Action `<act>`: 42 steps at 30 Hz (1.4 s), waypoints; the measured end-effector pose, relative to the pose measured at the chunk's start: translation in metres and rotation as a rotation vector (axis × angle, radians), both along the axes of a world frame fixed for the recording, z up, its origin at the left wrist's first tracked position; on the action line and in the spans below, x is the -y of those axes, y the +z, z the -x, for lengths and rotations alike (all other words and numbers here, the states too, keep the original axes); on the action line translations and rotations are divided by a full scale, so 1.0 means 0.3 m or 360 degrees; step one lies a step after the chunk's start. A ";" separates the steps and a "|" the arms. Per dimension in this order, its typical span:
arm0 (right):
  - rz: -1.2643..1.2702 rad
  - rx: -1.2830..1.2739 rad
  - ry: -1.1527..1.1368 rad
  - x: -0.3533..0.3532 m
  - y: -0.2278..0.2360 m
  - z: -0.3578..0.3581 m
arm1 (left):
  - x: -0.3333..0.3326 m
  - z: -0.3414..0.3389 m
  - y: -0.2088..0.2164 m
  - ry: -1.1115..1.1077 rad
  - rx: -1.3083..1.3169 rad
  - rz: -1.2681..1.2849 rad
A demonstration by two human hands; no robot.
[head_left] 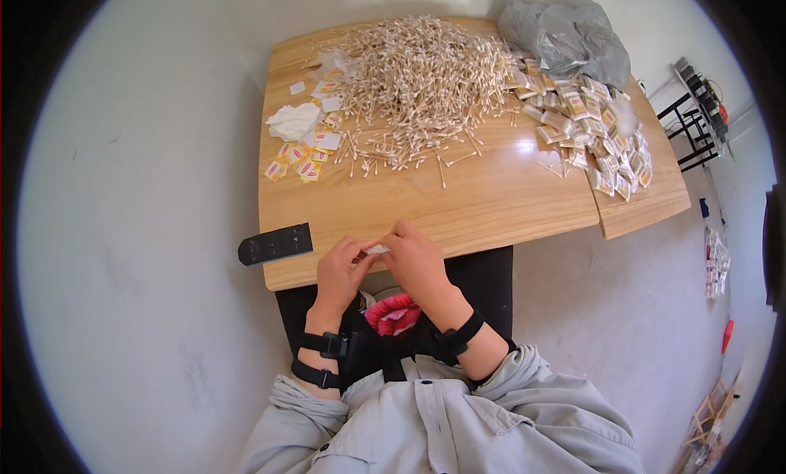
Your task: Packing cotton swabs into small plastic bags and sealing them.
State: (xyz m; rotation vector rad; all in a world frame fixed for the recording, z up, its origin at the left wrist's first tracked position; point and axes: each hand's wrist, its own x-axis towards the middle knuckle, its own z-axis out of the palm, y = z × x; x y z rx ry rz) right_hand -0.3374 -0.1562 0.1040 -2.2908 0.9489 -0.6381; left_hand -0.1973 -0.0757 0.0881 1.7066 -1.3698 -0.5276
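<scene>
Over the table's near edge, my left hand (337,271) and my right hand (419,265) meet, fingers closed. Between their fingertips is a small whitish plastic bag (377,250); the fingers cover most of it, so its contents cannot be made out. A large heap of loose cotton swabs (426,81) lies beyond my hands on the wooden table (491,200). Filled clear packets of cotton swabs (602,138) are piled at the right. Small yellow and white cards (299,159) lie scattered at the left, beside a crumpled white bag or cloth (293,122).
A flat black object (278,243) juts over the table's left edge, close to my left hand. A grey plastic bag (565,36) sits at the back right corner. Pink and red fabric (393,314) shows below my hands. A black rack (696,114) stands farther right.
</scene>
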 end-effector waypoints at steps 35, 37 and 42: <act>-0.2799 0.1713 0.0543 -0.053 -0.134 -0.003 | 0.013 0.163 0.162 0.0639 -0.0046 0.0551; -0.2817 0.1691 0.0580 -0.052 -0.143 -0.006 | 0.011 0.162 0.160 0.0608 0.0077 0.0639; -0.2778 0.1639 0.0458 -0.058 -0.149 -0.002 | 0.000 0.145 0.148 0.0503 0.0221 0.0552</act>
